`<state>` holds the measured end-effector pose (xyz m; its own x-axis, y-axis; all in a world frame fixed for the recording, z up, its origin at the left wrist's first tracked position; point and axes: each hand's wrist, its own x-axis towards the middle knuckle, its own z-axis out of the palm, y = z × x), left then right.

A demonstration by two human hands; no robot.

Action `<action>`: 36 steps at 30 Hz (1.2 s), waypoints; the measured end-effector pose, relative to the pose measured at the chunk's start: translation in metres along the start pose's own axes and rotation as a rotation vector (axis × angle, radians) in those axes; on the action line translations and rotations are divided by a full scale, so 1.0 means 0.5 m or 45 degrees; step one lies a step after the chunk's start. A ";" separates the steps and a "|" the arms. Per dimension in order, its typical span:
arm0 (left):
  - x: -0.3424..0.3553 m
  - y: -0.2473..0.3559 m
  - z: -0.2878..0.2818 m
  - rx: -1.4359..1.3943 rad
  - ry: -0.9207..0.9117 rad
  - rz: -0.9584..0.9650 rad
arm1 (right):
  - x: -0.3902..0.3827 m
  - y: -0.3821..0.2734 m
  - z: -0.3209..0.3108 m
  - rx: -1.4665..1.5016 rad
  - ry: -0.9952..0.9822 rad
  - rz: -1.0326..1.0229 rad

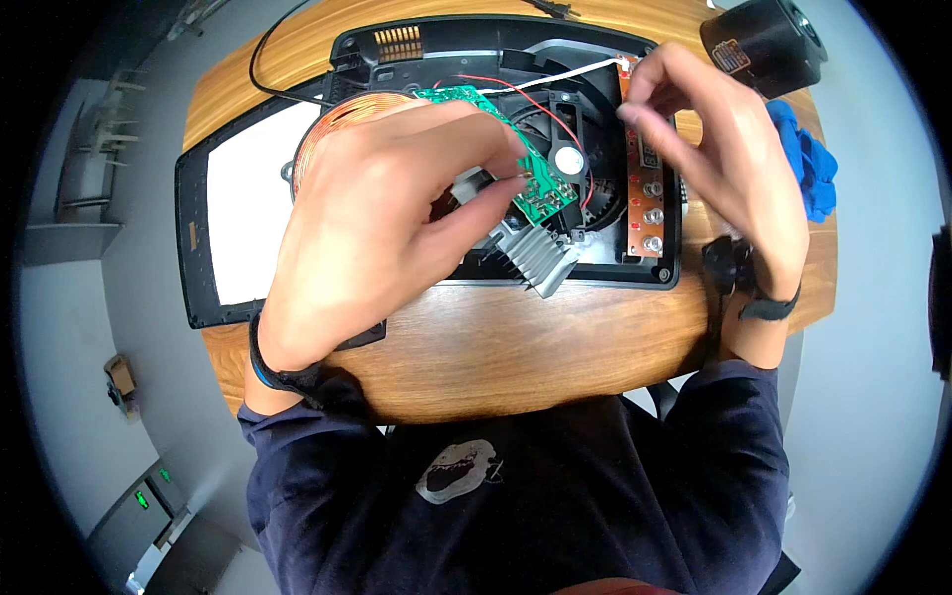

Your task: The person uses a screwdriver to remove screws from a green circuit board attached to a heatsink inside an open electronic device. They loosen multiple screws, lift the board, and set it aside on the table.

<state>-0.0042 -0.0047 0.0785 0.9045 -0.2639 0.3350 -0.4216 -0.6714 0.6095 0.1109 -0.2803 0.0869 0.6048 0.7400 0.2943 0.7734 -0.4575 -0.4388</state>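
Note:
My left hand [367,198] grips a green circuit board [543,193], tilted up out of the black housing [670,253] of what looks like an induction cooker. A grey finned heat sink [543,263] hangs from the board's underside. Over the upper end of an orange-brown control board [637,238], my right hand [739,144] has its thumb and forefinger closed together. Whatever lies between those fingertips is hidden. A white cable [555,76] runs to that same end of the control board. Behind the green board sits a black fan [568,161] with a red wire curving past it.
A copper coil [337,119] shows partly behind my left hand, over a white panel [238,213] with a black frame. Right of the housing lie a black cylindrical object [769,50] and a blue cloth [808,169]. A black cord [260,64] loops at the back of the wooden table [535,342].

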 end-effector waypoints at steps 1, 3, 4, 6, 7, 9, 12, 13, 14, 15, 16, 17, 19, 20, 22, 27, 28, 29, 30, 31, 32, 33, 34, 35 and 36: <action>0.001 0.002 -0.002 0.021 0.007 0.001 | -0.006 0.033 -0.002 -0.109 0.029 -0.002; 0.003 -0.009 -0.001 -0.018 0.016 0.051 | -0.027 0.092 -0.025 -0.306 -0.117 0.109; -0.001 -0.010 -0.001 -0.024 0.026 0.064 | -0.036 0.105 -0.029 -0.345 -0.221 0.264; 0.000 -0.009 -0.001 -0.033 0.011 0.043 | -0.060 0.143 -0.037 -0.401 -0.436 0.406; 0.001 -0.008 -0.002 -0.037 0.004 0.033 | -0.069 0.155 -0.040 -0.428 -0.543 0.476; 0.000 -0.010 -0.003 -0.019 -0.007 0.044 | -0.050 0.131 -0.025 -0.464 -0.627 0.669; 0.000 -0.007 -0.005 -0.029 -0.023 0.016 | -0.051 0.137 -0.022 -0.420 -0.644 0.616; -0.001 -0.006 -0.006 -0.038 -0.028 -0.001 | -0.049 0.138 -0.024 -0.420 -0.666 0.678; -0.001 -0.005 -0.007 -0.026 -0.035 -0.016 | -0.045 0.137 -0.027 -0.419 -0.687 0.740; 0.000 -0.005 -0.007 -0.015 -0.042 -0.032 | -0.043 0.137 -0.028 -0.419 -0.708 0.802; 0.000 -0.005 -0.007 -0.004 -0.049 -0.047 | -0.051 0.148 -0.026 -0.459 -0.635 0.722; 0.001 -0.006 -0.007 0.004 -0.031 -0.017 | -0.062 0.157 -0.021 -0.497 -0.563 0.641; 0.004 -0.013 -0.006 0.018 0.004 0.044 | -0.072 0.168 -0.021 -0.546 -0.522 0.597; 0.004 -0.013 -0.006 0.025 -0.003 0.043 | -0.064 0.157 -0.022 -0.557 -0.553 0.633; 0.005 -0.013 -0.007 0.040 -0.018 0.040 | -0.057 0.147 -0.019 -0.529 -0.590 0.703; 0.007 -0.020 -0.008 0.085 -0.029 0.072 | -0.050 0.153 -0.012 -0.490 -0.579 0.787; 0.006 -0.021 -0.008 0.095 -0.025 0.089 | -0.051 0.157 -0.006 -0.510 -0.556 0.740; 0.006 -0.022 -0.007 0.071 -0.024 0.076 | -0.054 0.162 0.002 -0.533 -0.532 0.695; 0.006 -0.022 -0.006 0.047 -0.024 0.064 | -0.055 0.166 0.008 -0.556 -0.509 0.651; 0.006 -0.023 -0.005 0.022 -0.022 0.052 | -0.055 0.169 0.011 -0.586 -0.519 0.659; 0.005 -0.021 -0.006 0.022 -0.032 0.032 | -0.051 0.175 0.016 -0.608 -0.522 0.655; 0.004 -0.020 -0.007 0.023 -0.042 0.011 | -0.047 0.180 0.020 -0.630 -0.526 0.650; 0.002 -0.020 -0.008 0.024 -0.051 -0.010 | -0.045 0.187 0.021 -0.603 -0.512 0.650; 0.001 -0.021 -0.011 0.025 -0.048 0.004 | -0.048 0.192 0.017 -0.579 -0.500 0.657; 0.001 -0.023 -0.013 0.028 -0.046 0.017 | -0.051 0.197 0.014 -0.554 -0.487 0.663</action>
<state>0.0007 0.0074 0.0761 0.9006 -0.2975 0.3169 -0.4327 -0.6825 0.5891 0.1705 -0.3406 0.0302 0.8640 0.4594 -0.2062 0.4608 -0.8864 -0.0440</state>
